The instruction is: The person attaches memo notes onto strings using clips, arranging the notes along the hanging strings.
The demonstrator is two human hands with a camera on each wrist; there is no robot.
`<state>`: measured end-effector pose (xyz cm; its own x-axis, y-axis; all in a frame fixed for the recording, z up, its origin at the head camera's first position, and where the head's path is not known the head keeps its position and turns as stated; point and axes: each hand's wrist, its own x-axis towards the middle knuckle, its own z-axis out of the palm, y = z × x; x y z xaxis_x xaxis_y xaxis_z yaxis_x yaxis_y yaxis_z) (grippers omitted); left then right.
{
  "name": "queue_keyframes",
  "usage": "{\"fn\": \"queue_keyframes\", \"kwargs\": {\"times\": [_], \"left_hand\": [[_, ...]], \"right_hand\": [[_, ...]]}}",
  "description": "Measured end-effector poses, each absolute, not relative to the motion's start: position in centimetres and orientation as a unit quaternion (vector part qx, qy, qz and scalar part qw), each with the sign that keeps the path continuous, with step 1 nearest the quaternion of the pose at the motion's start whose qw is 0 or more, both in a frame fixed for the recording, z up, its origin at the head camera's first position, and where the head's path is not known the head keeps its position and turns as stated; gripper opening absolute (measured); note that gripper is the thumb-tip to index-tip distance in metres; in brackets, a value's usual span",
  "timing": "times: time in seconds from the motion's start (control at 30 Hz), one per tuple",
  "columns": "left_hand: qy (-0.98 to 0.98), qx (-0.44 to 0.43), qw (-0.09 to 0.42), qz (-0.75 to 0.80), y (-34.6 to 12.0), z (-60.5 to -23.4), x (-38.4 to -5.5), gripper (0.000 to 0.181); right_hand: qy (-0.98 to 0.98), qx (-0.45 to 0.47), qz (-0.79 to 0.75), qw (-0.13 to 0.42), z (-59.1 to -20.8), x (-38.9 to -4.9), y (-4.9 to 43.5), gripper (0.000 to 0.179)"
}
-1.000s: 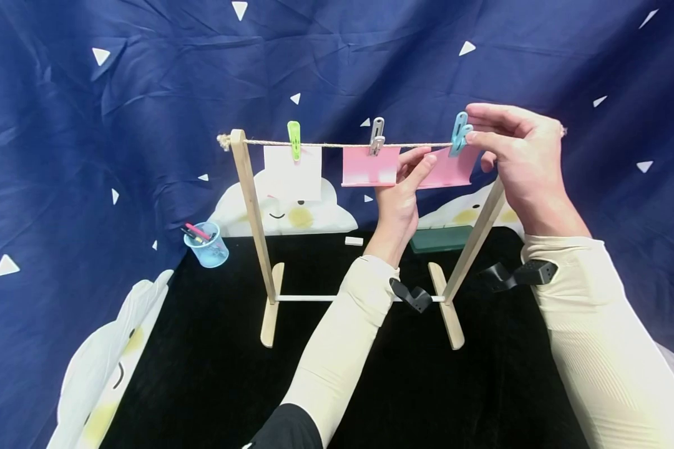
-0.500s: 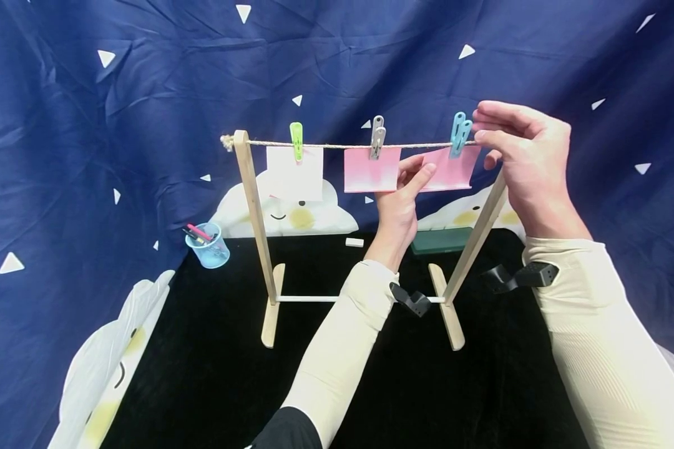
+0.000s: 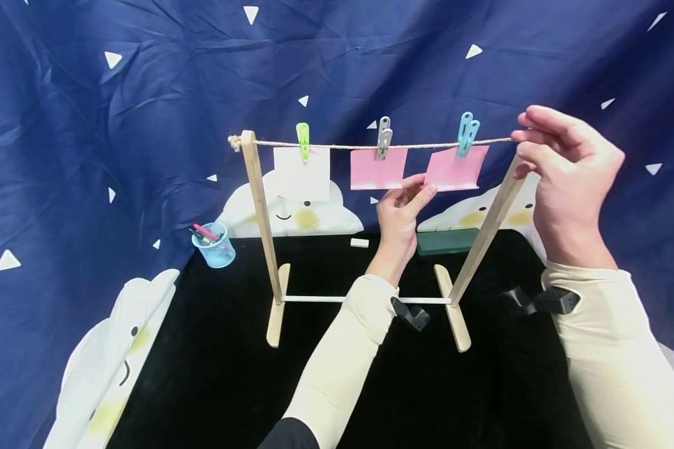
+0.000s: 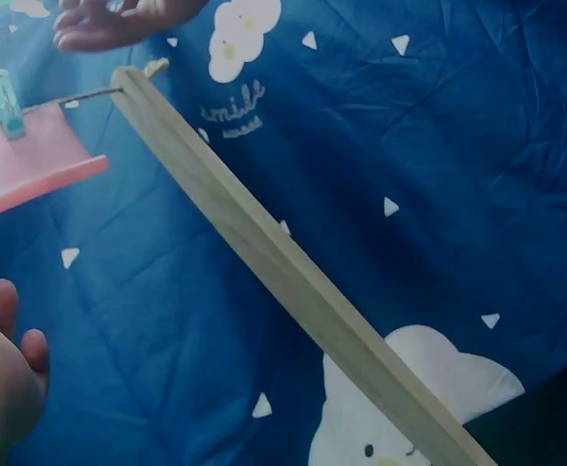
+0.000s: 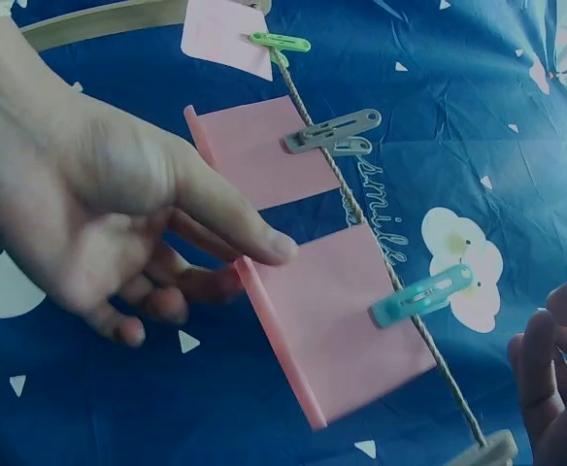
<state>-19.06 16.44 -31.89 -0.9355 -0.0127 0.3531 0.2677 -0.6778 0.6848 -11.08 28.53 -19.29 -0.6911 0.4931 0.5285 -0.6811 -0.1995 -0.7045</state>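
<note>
A pink paper sheet point(image 3: 452, 171) with a folded lower edge hangs slightly tilted from the rope point(image 3: 337, 146), held by a blue clothespin point(image 3: 466, 134). My left hand point(image 3: 397, 218) pinches its lower left corner between thumb and fingers, as the right wrist view shows with the thumb point(image 5: 279, 245) on the front. My right hand point(image 3: 575, 174) is beside the top of the right wooden post point(image 3: 488, 221), apart from the clothespin, its fingers loosely bent and holding nothing. Another pink sheet point(image 3: 373, 171) hangs from a grey clothespin point(image 3: 384, 140), and a white sheet point(image 3: 300, 178) from a green clothespin point(image 3: 303, 140).
The rope runs between two wooden posts, the left post point(image 3: 261, 212) included, joined low down by a white bar point(image 3: 309, 299). Behind stand a blue pen cup point(image 3: 216, 249), a small white block point(image 3: 359, 242) and a dark green flat box point(image 3: 446, 241) on the black cloth point(image 3: 213, 362).
My right hand has released the blue clothespin and moved right, away from it. The clothespin stays on the rope with the pink sheet. My left hand has stayed at the sheet's corner.
</note>
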Motion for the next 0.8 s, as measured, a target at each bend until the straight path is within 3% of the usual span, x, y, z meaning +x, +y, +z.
{"fn": "queue_keyframes", "kwargs": {"times": [0.4, 0.67, 0.8], "left_hand": [[-0.451, -0.186, 0.083, -0.869, 14.1, -37.5, -17.9, 0.028], [-0.635, -0.21, 0.07, -0.74, 7.8, -41.9, -16.1, 0.019], [-0.73, -0.232, 0.092, -0.636, 3.7, -43.2, -14.8, 0.018]], "right_hand": [[-0.535, 0.117, 0.739, 0.393, -24.0, -8.1, 32.0, 0.031], [-0.637, 0.131, 0.657, 0.381, -29.5, -4.9, 35.2, 0.029], [-0.715, 0.074, 0.594, 0.361, -32.1, -2.7, 36.8, 0.031]]}}
